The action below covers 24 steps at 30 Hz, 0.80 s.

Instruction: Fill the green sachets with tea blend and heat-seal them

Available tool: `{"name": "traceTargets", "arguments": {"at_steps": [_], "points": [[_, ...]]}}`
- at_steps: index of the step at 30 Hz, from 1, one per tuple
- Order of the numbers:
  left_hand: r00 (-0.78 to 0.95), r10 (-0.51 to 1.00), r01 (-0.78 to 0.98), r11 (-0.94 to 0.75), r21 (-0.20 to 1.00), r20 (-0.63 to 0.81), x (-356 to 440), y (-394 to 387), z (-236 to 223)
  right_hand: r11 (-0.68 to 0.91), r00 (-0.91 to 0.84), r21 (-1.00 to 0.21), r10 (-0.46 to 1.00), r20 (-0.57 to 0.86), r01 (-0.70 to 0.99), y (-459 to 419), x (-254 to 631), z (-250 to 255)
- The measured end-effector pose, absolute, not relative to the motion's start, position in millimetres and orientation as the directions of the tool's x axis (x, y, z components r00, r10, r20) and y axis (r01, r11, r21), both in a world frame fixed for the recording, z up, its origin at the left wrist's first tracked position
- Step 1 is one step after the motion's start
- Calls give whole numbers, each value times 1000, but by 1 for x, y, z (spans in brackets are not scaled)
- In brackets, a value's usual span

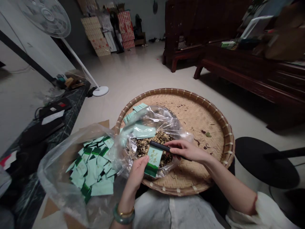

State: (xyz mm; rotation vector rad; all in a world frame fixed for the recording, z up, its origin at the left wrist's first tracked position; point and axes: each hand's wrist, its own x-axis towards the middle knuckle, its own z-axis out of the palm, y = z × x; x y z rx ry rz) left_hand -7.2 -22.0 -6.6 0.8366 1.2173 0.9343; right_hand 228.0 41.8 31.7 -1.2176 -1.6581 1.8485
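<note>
The left hand (136,174) holds in narrow pinch a green and white tea packet (153,161) over the round bamboo tray (226,133), while the right hand (187,151) grips a black rod (159,147) at packet's top edge

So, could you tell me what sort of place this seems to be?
Probably a home living room used for packing: a dark wooden settee, a white standing fan, and stacked cartons by the far wall.

Left hand (136,176) grips a green-and-white printed sachet (153,162) above a clear plastic bag (152,119) of loose dried leaf (149,144). Right hand (186,151) holds a black rod (160,147) just beyond the sachet. Bag rests in a round woven bamboo tray (197,117); further sachets (91,168) lie piled at left.
</note>
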Motion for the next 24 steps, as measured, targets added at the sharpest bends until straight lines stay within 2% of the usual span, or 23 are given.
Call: {"name": "traceTargets", "arguments": {"at_steps": [3, 5, 8, 10, 12, 15, 18, 24], "points": [[26, 914, -199, 402, 894, -405, -11, -22, -9, -141, -511, -931, 803, -307, 338, 46, 237, 28], [-10, 913, -234, 394, 889, -407, -14, -22, -9, 20, -456, -896, 866, -206, 443, 47, 242, 19], [-9, 919, -235, 382, 894, -395, -16, -23, -6, 266, -424, -715, 904, -47, 647, 48, 245, 3], [11, 924, -193, 376, 906, -381, -14, -23, -3, 358, -450, -591, 893, -10, 723, 47, 242, -3], [38, 931, -122, 364, 923, -362, -12, -24, -1, 405, -463, -546, 886, 36, 733, 47, 235, -3], [103, 940, 4, 328, 945, -327, -6, -25, 1, 387, -398, -648, 907, 140, 656, 46, 217, 9], [181, 942, 116, 266, 957, -283, 0, -25, 5, 365, -441, -767, 889, 119, 528, 42, 193, 19], [214, 943, 157, 225, 962, -256, 0, -27, 7, 381, -418, -803, 890, 184, 458, 39, 168, 12]]}}
